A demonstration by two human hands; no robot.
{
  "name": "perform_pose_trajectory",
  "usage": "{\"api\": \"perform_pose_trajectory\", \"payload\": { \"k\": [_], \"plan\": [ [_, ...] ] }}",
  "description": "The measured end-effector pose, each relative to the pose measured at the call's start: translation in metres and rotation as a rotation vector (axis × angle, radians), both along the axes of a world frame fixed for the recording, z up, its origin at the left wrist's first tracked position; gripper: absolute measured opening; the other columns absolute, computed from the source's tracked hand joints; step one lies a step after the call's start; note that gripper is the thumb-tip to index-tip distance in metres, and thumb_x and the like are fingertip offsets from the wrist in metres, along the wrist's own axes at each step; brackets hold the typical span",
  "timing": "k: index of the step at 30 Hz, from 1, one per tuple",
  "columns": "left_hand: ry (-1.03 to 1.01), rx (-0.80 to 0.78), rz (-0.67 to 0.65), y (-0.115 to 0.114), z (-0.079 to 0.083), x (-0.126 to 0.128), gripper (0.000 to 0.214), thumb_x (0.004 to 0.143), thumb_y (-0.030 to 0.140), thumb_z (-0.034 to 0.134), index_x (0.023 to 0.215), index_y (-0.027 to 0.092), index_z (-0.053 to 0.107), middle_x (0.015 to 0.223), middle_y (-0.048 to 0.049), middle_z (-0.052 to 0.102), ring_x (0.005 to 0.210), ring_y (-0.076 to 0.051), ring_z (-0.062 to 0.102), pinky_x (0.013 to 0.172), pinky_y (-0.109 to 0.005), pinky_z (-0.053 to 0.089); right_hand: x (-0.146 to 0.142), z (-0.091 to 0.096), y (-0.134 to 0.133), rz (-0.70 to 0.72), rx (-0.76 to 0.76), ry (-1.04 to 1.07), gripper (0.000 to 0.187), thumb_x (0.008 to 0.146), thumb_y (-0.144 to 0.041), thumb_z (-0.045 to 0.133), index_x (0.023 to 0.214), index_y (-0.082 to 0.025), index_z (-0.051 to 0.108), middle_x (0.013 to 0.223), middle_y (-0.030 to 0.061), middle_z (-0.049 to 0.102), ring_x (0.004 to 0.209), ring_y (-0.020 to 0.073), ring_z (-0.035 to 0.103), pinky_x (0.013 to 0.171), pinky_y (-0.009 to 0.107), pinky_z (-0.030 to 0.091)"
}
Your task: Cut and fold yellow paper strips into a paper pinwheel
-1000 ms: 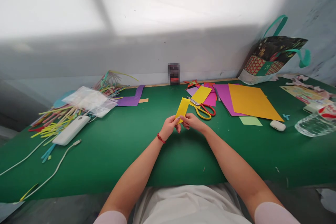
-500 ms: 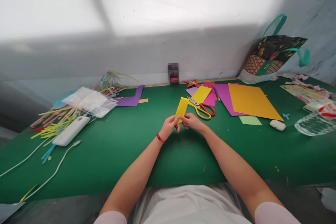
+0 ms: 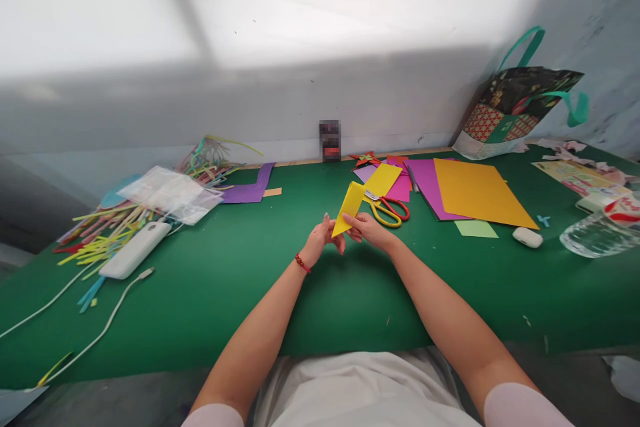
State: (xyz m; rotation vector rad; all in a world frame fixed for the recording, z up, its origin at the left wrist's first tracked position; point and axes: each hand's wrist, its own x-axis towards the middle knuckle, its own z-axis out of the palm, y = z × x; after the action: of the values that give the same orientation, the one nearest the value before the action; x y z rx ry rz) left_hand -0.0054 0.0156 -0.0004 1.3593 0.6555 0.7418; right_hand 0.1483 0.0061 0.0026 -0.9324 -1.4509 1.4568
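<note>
A folded piece of yellow paper (image 3: 349, 205) is held up above the green tabletop, its lower end tapering to a point. My right hand (image 3: 369, 229) pinches its lower right edge between thumb and fingers. At the lower left of the paper is my left hand (image 3: 320, 240), its thumb lifted away and its fingers apart, partly behind the paper. Whether those fingers touch it I cannot tell. Just beyond my right hand lie scissors (image 3: 395, 210) with one yellow and one red handle, their blades partly hidden behind the paper.
Behind the scissors lie a yellow sheet (image 3: 384, 180) and pink paper. Orange sheets (image 3: 485, 193), an earbud case (image 3: 527, 237) and a plastic bottle (image 3: 600, 233) are on the right, with a bag (image 3: 515, 107) against the wall. Paper strips (image 3: 95, 247) and a power bank (image 3: 135, 250) occupy the left.
My left thumb has come off the yellow paper and points up. The paper has tilted and shifted slightly right, held by my right hand.
</note>
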Motion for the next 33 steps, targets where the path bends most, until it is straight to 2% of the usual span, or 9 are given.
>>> {"api": "perform_pose_trajectory", "payload": {
  "k": [3,8,17,23,28,33],
  "plan": [
    [-0.02,0.006,0.068,0.0004,0.0051,-0.0022,0.056,0.079,0.066,0.035,0.071,0.015,0.057,0.048,-0.002,0.058,0.043,-0.014,0.055,0.047,-0.027,0.046,0.0026,-0.0003,0.0012,-0.026,0.014,0.032,0.057,0.069,-0.066,0.053,0.042,-0.02,0.034,0.037,-0.0067,0.03,0.036,0.0062,0.033,0.041,0.024,0.029],
    [0.015,0.052,0.131,-0.0019,0.0083,-0.0001,0.046,0.072,0.062,0.052,0.069,0.017,0.051,0.047,-0.001,0.059,0.043,-0.014,0.056,0.046,-0.027,0.046,0.0028,-0.0024,0.003,-0.058,0.02,0.011,0.056,0.067,-0.068,0.054,0.043,-0.02,0.037,0.037,-0.0067,0.031,0.036,0.0068,0.034,0.042,0.025,0.03],
    [0.051,0.1,0.123,0.0,0.0058,-0.0004,0.04,0.073,0.057,0.054,0.065,0.018,0.048,0.052,-0.0013,0.063,0.043,-0.014,0.057,0.048,-0.028,0.048,0.0036,-0.0031,0.0034,-0.057,0.022,-0.014,0.057,0.066,-0.069,0.053,0.043,-0.02,0.035,0.038,-0.0073,0.03,0.036,0.0063,0.032,0.041,0.025,0.029],
    [0.09,0.124,0.151,-0.0004,0.0007,0.0011,0.032,0.078,0.049,0.05,0.068,0.019,0.047,0.052,-0.0002,0.062,0.043,-0.016,0.058,0.048,-0.03,0.049,0.0035,-0.0054,0.0057,-0.099,0.026,-0.03,0.056,0.063,-0.07,0.055,0.045,-0.02,0.036,0.036,-0.0081,0.03,0.034,0.0056,0.03,0.039,0.025,0.028],
    [0.147,0.215,0.213,-0.0037,0.0021,0.0007,0.028,0.081,0.044,0.047,0.068,0.02,0.047,0.044,0.0026,0.058,0.037,-0.014,0.053,0.042,-0.026,0.044,0.0003,-0.009,0.0075,-0.131,0.051,-0.058,0.057,0.064,-0.07,0.054,0.044,-0.021,0.035,0.035,-0.0074,0.03,0.034,0.0058,0.031,0.038,0.025,0.027],
    [0.145,0.193,0.215,-0.0034,0.0024,0.0012,0.032,0.078,0.049,0.051,0.067,0.02,0.046,0.039,0.0042,0.054,0.03,-0.01,0.047,0.035,-0.021,0.038,-0.0013,-0.0094,0.0067,-0.162,0.073,-0.104,0.057,0.067,-0.069,0.051,0.043,-0.02,0.035,0.034,-0.0062,0.032,0.033,0.006,0.031,0.039,0.025,0.026]
  ]
}}
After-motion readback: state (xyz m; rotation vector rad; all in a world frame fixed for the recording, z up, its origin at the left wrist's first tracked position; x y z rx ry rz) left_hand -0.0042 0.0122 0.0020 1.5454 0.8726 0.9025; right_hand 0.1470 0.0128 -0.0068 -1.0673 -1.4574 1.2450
